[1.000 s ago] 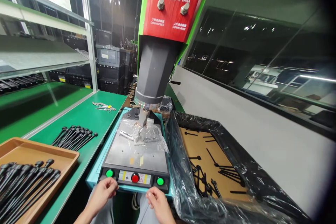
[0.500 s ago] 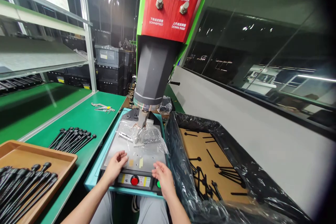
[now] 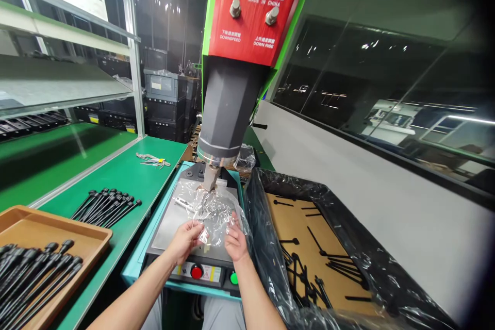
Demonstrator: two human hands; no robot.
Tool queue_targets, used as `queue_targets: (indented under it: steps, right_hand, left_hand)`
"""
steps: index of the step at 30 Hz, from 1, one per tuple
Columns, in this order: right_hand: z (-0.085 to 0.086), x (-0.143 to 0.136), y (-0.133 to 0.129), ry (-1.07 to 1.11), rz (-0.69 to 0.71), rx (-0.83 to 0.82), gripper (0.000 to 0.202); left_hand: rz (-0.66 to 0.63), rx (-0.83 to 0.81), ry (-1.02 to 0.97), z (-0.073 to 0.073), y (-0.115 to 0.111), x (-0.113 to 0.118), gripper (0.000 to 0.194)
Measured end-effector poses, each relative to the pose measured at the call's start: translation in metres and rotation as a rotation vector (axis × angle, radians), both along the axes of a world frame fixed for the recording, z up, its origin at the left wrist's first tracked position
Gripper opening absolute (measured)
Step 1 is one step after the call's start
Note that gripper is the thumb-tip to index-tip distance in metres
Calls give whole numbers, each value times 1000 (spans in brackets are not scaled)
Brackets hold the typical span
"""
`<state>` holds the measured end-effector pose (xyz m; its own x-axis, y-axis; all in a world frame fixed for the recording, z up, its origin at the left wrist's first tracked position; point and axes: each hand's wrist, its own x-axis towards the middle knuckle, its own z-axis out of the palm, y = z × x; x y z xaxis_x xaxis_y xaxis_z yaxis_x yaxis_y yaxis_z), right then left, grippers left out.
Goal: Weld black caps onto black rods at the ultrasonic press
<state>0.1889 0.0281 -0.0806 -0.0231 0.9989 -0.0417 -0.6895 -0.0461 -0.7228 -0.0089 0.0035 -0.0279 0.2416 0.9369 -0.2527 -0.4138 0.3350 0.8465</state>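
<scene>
A crumpled clear plastic sheet (image 3: pixel 218 219) lies around the machine's metal horn (image 3: pixel 211 178) and over the grey plate (image 3: pixel 166 234), its near edge raised. My left hand (image 3: pixel 188 240) pinches that edge on the left. On the right, my right hand (image 3: pixel 235 237) has its fingers around the sheet's other side. Under the plastic a small silvery piece (image 3: pixel 184 203) shows at the left; what else lies beneath is blurred by glare. Below my hands are a red button (image 3: pixel 196 271) and a green button (image 3: pixel 233 278) on the front panel.
An orange tray (image 3: pixel 98 232) with several black rods stands at the left. More black rods (image 3: pixel 110 203) and pliers (image 3: pixel 152 159) lie on the green table (image 3: pixel 127 170). At the right, a plastic-lined box (image 3: pixel 266 247) holds black rods on cardboard.
Both hands have moved forward from the plate's near edge and closed on the clear plastic. The sheet's near edge has come up and toward me.
</scene>
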Motion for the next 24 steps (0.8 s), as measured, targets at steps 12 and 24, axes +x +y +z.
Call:
queue_targets:
  steps: [12, 24]
  right_hand:
    - [61, -46, 67, -813, -391, 206, 43]
    - [98, -55, 92, -1064, -429, 330, 22]
  left_hand:
    - [46, 1, -271, 23, 1, -8, 25]
    - [32, 65, -175, 29, 11, -15, 24]
